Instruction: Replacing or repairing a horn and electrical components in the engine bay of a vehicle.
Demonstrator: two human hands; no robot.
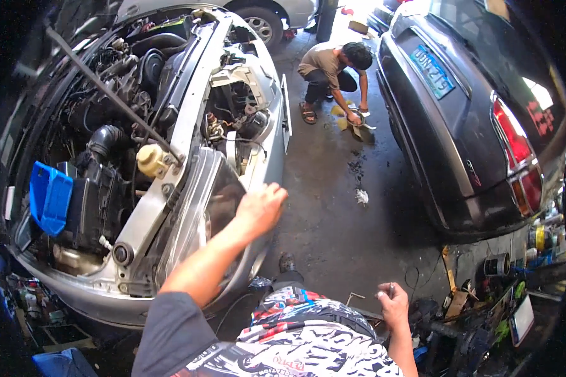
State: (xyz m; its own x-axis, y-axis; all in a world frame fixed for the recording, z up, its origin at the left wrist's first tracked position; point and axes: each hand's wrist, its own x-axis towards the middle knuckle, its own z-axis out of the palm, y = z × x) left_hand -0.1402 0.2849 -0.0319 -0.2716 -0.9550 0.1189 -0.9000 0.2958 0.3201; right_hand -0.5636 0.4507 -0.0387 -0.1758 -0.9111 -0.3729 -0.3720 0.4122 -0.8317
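My left hand [261,210] is stretched forward over the outer side of the headlight [198,207] on a silver car's front end. Its fingers are curled, and anything inside them is hidden. I cannot tell whether it touches the car. Low on the right, beside my body, my right hand [393,306] has thumb and fingers pinched together. A small dark thing seems to show at the fingertips, too small to name. A thin bent metal rod [356,295] shows just left of that hand. A prop rod [110,91] slants across the uncovered engine bay [107,151].
A blue plastic piece [50,198] lies in the engine bay. A dark car [446,144] stands at the right. Between the cars a person [333,72] squats, hands on something on the floor. A white scrap [362,196] lies nearer. Cluttered tools and parts [478,308] fill the lower right.
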